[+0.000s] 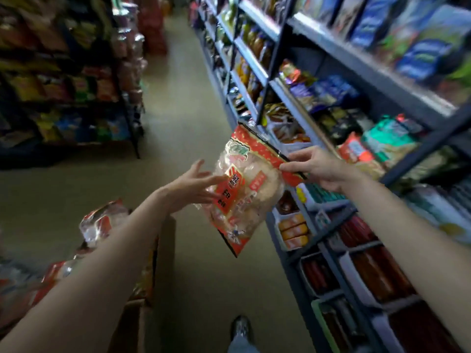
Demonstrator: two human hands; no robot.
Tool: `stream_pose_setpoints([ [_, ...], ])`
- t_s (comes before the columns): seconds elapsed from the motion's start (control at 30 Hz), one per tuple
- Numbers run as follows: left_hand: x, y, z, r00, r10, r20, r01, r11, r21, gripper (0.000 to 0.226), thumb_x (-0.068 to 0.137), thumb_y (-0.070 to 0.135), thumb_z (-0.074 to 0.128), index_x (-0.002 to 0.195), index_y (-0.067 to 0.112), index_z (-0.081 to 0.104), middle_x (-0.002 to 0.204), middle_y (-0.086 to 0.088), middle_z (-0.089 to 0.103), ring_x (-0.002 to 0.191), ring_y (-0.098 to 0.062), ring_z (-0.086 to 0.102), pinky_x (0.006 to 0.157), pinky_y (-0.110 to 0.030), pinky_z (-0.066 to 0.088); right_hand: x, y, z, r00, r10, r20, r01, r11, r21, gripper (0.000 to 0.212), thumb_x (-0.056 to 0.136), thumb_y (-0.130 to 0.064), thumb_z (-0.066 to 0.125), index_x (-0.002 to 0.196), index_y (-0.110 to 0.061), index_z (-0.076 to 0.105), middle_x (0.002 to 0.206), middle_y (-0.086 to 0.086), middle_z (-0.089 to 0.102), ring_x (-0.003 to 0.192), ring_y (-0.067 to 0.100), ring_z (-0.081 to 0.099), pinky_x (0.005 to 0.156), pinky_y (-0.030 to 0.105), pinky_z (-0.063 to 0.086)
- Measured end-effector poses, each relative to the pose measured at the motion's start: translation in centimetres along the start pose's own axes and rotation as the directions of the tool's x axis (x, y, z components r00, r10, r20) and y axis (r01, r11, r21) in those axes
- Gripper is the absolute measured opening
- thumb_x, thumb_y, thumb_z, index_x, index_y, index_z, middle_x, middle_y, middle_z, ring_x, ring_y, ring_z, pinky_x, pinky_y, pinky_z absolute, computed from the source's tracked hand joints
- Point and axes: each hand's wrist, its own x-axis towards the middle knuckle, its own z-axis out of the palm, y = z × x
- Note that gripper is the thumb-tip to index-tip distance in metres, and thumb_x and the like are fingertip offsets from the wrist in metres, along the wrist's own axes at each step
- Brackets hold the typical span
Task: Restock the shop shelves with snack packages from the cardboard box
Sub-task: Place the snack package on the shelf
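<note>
A red and clear snack package [244, 184] of pale rice crackers hangs in mid-air in front of the right-hand shelves [328, 207]. My right hand [318, 169] pinches its red top edge. My left hand [196, 184] reaches in from the left with fingers spread, the fingertips touching the package's front. The cardboard box [142, 296] stands at lower left on the floor, with more of the same packages [102, 222] sticking out of it.
Dark metal shelves along the right hold packed snacks, trays of red sausages [367, 271] and orange packs [293, 230]. Another stocked rack [63, 80] lines the left. The beige aisle floor [183, 118] runs ahead. My shoe [240, 327] shows at the bottom.
</note>
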Motion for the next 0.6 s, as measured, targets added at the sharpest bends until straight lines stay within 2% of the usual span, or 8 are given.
stream_pose_setpoints([
  [0.1, 1.1, 1.7, 6.1, 0.967, -0.009, 0.254, -0.002, 0.999, 0.044, 0.111, 0.049, 0.037, 0.09, 0.141, 0.028, 0.03, 0.133, -0.003, 0.054, 0.068, -0.018, 0.07, 0.059, -0.027, 0.058, -7.6, 0.8, -5.3, 0.986, -0.019, -0.163, 0.009, 0.998, -0.061, 0.012, 0.08, -0.005, 0.067, 0.08, -0.017, 0.066, 0.066, -0.015, 0.069, 0.06, -0.005, 0.061, 0.058, 0.009, 0.048],
  [0.17, 1.0, 3.1, 10.6, 0.909, -0.002, 0.416, -0.046, 0.993, 0.105, 0.079, 0.047, 0.035, 0.09, 0.117, 0.031, 0.053, 0.109, -0.001, 0.069, 0.065, -0.013, 0.068, 0.055, -0.023, 0.055, -12.3, 1.7, -8.4, 0.965, -0.014, -0.262, 0.009, 1.0, -0.019, 0.015, 0.081, -0.001, 0.065, 0.078, -0.015, 0.066, 0.062, -0.014, 0.068, 0.058, -0.005, 0.06, 0.059, 0.007, 0.047],
  [0.27, 0.0, 4.2, 16.9, 0.819, -0.072, 0.57, -0.073, 0.971, 0.227, 0.032, 0.083, 0.021, 0.068, 0.113, 0.023, 0.057, 0.101, -0.007, 0.061, 0.054, -0.005, 0.062, 0.047, -0.015, 0.046, -18.7, 3.4, -12.1, 0.885, -0.007, -0.466, 0.049, 0.996, 0.078, 0.017, 0.083, 0.003, 0.06, 0.084, -0.013, 0.066, 0.059, -0.01, 0.068, 0.052, 0.0, 0.061, 0.055, 0.012, 0.051],
  [0.3, -0.3, 4.2, 18.9, 0.784, -0.103, 0.612, -0.071, 0.965, 0.253, 0.034, 0.083, 0.027, 0.068, 0.114, 0.021, 0.057, 0.098, -0.006, 0.058, 0.052, -0.004, 0.059, 0.046, -0.013, 0.044, -20.5, 4.0, -12.9, 0.843, -0.016, -0.537, 0.064, 0.995, 0.07, 0.019, 0.083, 0.003, 0.061, 0.083, -0.015, 0.066, 0.058, -0.011, 0.068, 0.052, 0.001, 0.062, 0.056, 0.013, 0.052],
  [0.37, -1.0, 4.2, 22.5, 0.708, -0.151, 0.69, -0.085, 0.951, 0.296, 0.056, 0.061, 0.049, 0.081, 0.107, 0.025, 0.062, 0.087, 0.004, 0.064, 0.054, -0.004, 0.059, 0.048, -0.014, 0.044, -24.1, 5.2, -14.2, 0.773, -0.034, -0.634, 0.067, 0.997, 0.029, 0.02, 0.083, 0.003, 0.062, 0.081, -0.017, 0.066, 0.056, -0.012, 0.068, 0.052, -0.001, 0.062, 0.057, 0.012, 0.053],
  [0.43, -2.3, 4.4, 26.3, 0.655, -0.192, 0.731, -0.158, 0.911, 0.38, 0.056, 0.057, 0.057, 0.079, 0.101, 0.028, 0.063, 0.083, 0.008, 0.068, 0.06, -0.006, 0.061, 0.055, -0.018, 0.044, -27.7, 6.3, -15.3, 0.733, -0.045, -0.679, 0.064, 0.998, 0.004, 0.018, 0.082, 0.003, 0.062, 0.083, -0.014, 0.067, 0.056, -0.012, 0.068, 0.053, -0.001, 0.062, 0.057, 0.012, 0.052],
  [0.53, -4.6, 4.8, 32.0, 0.678, -0.129, 0.724, -0.237, 0.894, 0.381, 0.022, 0.085, 0.033, 0.062, 0.104, 0.022, 0.061, 0.089, 0.001, 0.066, 0.06, -0.007, 0.062, 0.058, -0.019, 0.046, -33.7, 7.5, -16.6, 0.668, -0.071, -0.741, 0.098, 0.995, -0.007, 0.019, 0.082, 0.001, 0.064, 0.079, -0.017, 0.067, 0.057, -0.011, 0.067, 0.053, -0.001, 0.06, 0.057, 0.012, 0.05],
  [0.6, -6.9, 4.8, 35.7, 0.691, -0.056, 0.721, -0.288, 0.893, 0.346, 0.023, 0.089, 0.026, 0.059, 0.11, 0.019, 0.061, 0.086, 0.002, 0.066, 0.059, -0.006, 0.061, 0.059, -0.018, 0.047, -38.2, 8.3, -17.5, 0.587, -0.101, -0.803, 0.127, 0.991, -0.032, 0.018, 0.082, -0.002, 0.065, 0.076, -0.019, 0.067, 0.064, -0.01, 0.068, 0.061, 0.001, 0.061, 0.062, 0.012, 0.049],
])
